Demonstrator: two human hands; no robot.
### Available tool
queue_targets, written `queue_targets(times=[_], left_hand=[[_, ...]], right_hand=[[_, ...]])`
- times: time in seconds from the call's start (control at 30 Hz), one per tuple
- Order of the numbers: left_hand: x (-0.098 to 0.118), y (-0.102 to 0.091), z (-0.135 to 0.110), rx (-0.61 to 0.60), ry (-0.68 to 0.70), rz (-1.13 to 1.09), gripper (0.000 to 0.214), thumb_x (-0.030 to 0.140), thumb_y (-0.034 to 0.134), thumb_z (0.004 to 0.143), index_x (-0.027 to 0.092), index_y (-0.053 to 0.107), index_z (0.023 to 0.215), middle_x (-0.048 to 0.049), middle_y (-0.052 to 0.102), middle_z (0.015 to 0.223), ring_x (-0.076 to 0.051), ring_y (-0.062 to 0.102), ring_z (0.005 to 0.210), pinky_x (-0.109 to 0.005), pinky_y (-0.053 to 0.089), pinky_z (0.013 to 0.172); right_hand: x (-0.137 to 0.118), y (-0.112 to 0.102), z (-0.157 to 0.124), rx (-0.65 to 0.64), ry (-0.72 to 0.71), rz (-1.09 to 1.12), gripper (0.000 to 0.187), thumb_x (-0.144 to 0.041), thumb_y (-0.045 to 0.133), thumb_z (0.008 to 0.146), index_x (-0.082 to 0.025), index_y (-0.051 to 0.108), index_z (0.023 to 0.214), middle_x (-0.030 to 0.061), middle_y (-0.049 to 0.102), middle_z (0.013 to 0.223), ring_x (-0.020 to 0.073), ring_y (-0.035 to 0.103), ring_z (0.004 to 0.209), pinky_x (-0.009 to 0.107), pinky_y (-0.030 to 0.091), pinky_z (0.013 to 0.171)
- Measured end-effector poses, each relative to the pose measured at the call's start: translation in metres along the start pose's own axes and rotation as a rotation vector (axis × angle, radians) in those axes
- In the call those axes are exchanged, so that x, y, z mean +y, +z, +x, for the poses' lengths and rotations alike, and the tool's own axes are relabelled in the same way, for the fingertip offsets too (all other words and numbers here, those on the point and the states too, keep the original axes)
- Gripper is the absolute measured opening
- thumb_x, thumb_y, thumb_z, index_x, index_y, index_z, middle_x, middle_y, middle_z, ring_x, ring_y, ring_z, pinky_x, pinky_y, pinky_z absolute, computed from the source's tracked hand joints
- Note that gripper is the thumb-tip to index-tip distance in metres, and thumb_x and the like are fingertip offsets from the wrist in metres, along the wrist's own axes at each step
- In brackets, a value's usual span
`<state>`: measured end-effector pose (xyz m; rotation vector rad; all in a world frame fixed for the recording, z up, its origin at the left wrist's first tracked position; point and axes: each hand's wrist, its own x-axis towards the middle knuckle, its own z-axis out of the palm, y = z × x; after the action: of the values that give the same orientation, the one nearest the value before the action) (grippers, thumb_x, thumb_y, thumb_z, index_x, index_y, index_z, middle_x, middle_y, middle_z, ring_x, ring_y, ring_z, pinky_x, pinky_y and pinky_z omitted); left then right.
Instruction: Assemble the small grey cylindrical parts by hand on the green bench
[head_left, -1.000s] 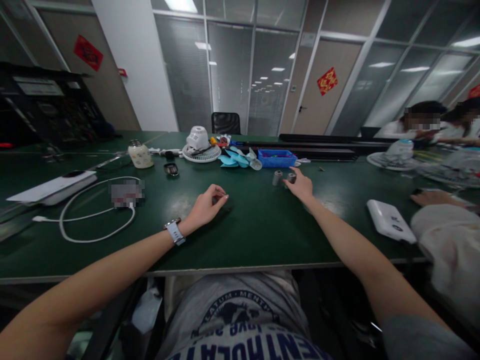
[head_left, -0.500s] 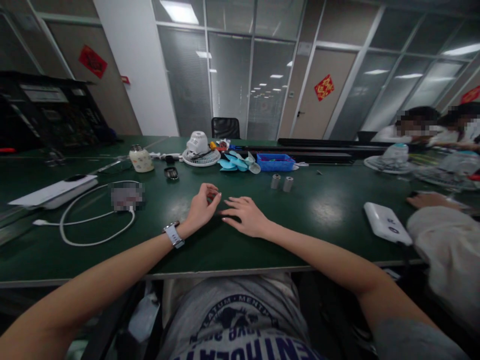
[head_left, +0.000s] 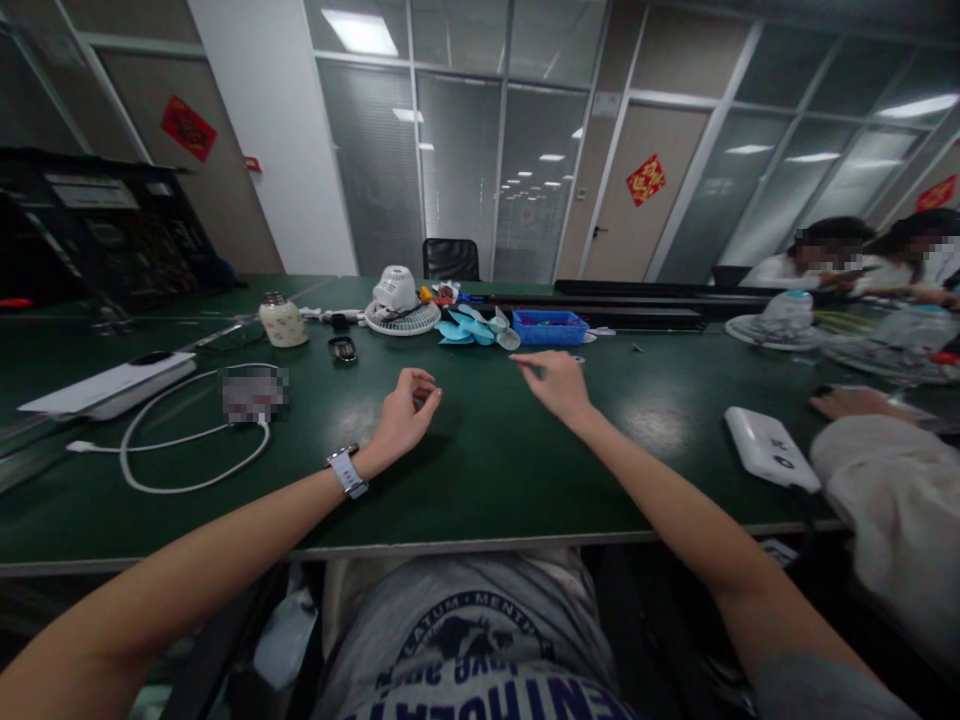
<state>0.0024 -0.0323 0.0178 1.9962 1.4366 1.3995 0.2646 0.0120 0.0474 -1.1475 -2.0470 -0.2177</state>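
My left hand (head_left: 406,412), a watch on its wrist, hovers just above the green table with fingers loosely curled and thumb apart, holding nothing. Farther out to the right, my right hand (head_left: 556,385) is open over the spot of two small grey metal cylinders. Its fingers point left and hide most of them; only the top of one cylinder (head_left: 577,359) shows behind the hand. Beyond the hand are a blue basket (head_left: 551,328) with small parts inside and light-blue fan blades (head_left: 466,326). A white fan body with its grille (head_left: 403,317) stands to their left.
A patterned jar (head_left: 283,322) and a dark oval object (head_left: 343,348) stand left of centre. A white cable (head_left: 135,470) loops on the left side. At right lies a white power bank (head_left: 771,447), close to another person's sleeve (head_left: 870,480). Black rails (head_left: 660,300) lie at the back.
My right hand has moved right and away from me, from beside my left hand to over the grey cylinders, now mostly covered. My left hand stays in place.
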Motion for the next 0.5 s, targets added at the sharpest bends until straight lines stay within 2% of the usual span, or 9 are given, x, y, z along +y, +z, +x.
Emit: queue_targets(times=[0.03, 0.1, 0.23, 0.33, 0.5], left_hand=[[0.0, 0.0, 0.0, -0.001, -0.005, -0.005, 0.028, 0.035, 0.055, 0.084, 0.02, 0.045, 0.106, -0.0052, 0.065, 0.092, -0.018, 0.063, 0.08, -0.03, 0.047, 0.065], [-0.001, 0.001, 0.001, -0.006, -0.011, -0.01, 0.029, 0.035, 0.055, 0.084, 0.02, 0.044, 0.107, -0.0054, 0.066, 0.092, -0.018, 0.063, 0.08, -0.03, 0.047, 0.066], [-0.003, 0.001, 0.001, -0.011, -0.009, -0.019, 0.028, 0.033, 0.053, 0.085, 0.019, 0.043, 0.108, -0.0065, 0.067, 0.094, -0.018, 0.064, 0.081, -0.031, 0.047, 0.069], [-0.006, 0.002, 0.001, -0.011, -0.005, -0.022, 0.027, 0.033, 0.052, 0.086, 0.02, 0.042, 0.108, -0.0062, 0.067, 0.094, -0.018, 0.064, 0.081, -0.032, 0.048, 0.07], [-0.01, 0.003, 0.001, -0.029, 0.002, -0.02, 0.029, 0.035, 0.053, 0.085, 0.02, 0.043, 0.108, -0.0055, 0.066, 0.093, -0.018, 0.064, 0.08, -0.032, 0.049, 0.07]], right_hand=[[0.017, -0.008, 0.004, 0.067, 0.083, -0.071, 0.029, -0.023, 0.051, 0.09, -0.024, 0.071, 0.111, 0.0051, 0.072, 0.107, 0.0232, 0.066, 0.097, 0.038, 0.047, 0.089], [0.051, -0.019, 0.007, 0.115, 0.223, -0.21, 0.031, -0.024, 0.05, 0.09, -0.023, 0.07, 0.114, 0.007, 0.071, 0.111, 0.025, 0.065, 0.099, 0.038, 0.048, 0.088], [0.098, -0.021, 0.004, 0.021, 0.39, -0.382, 0.034, -0.024, 0.047, 0.09, -0.023, 0.068, 0.117, 0.0076, 0.07, 0.114, 0.0249, 0.065, 0.099, 0.036, 0.048, 0.086], [0.109, -0.016, 0.0, -0.03, 0.434, -0.43, 0.035, -0.025, 0.046, 0.09, -0.025, 0.068, 0.118, 0.0078, 0.071, 0.11, 0.0246, 0.066, 0.097, 0.035, 0.048, 0.085], [0.105, -0.013, 0.002, -0.012, 0.383, -0.43, 0.037, -0.026, 0.043, 0.092, -0.026, 0.066, 0.121, 0.0072, 0.07, 0.114, 0.0237, 0.066, 0.097, 0.035, 0.048, 0.085]])
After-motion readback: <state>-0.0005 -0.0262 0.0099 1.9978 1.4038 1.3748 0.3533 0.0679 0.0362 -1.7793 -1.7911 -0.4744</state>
